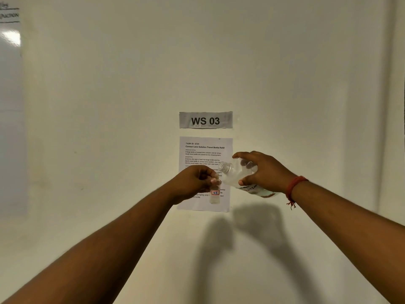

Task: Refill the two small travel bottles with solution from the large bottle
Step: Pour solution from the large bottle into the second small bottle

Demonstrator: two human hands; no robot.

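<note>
A small travel bottle (214,194) is pinched upright by the left hand (192,183); the large bottle (238,174) is gripped, tilted, by the right hand (263,172).

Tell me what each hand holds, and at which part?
Left hand grips the small travel bottle near its top. Right hand holds the tilted large bottle around its body.

Cream wall (109,106) bearing "WS 03" sign (205,120); printed sheet (197,150) below
</note>
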